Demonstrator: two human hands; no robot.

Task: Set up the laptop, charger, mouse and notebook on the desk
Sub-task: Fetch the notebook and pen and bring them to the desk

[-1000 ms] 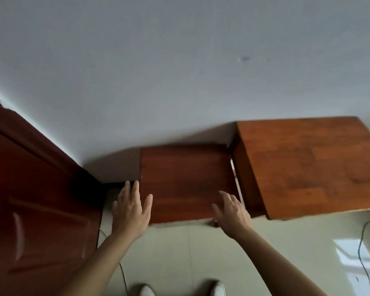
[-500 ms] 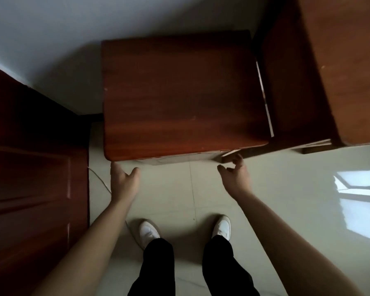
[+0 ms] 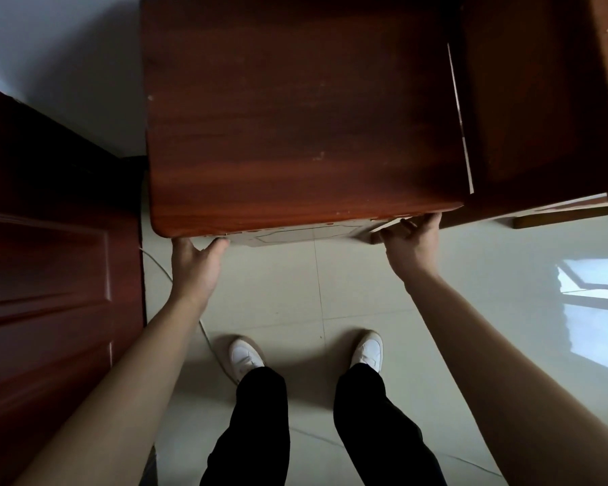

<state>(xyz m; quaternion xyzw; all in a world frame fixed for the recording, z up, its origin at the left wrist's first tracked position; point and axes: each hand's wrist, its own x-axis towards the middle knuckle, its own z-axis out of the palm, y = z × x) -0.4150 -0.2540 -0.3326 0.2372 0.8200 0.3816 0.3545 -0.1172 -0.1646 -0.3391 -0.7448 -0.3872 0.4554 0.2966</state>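
At centre frame, both hands have moved from above the cabinet [image 3: 302,114] down to its front lower edge. Left hand [image 3: 193,264] and right hand [image 3: 413,245] curl under that edge, fingers hidden; grip cannot be confirmed. No laptop, charger, mouse or notebook visible, so setup appears not yet begun.

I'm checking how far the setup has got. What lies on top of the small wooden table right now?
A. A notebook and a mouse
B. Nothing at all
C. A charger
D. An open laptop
B: the small table shows only bare wood, while the left hand and right hand reach under its front edge.
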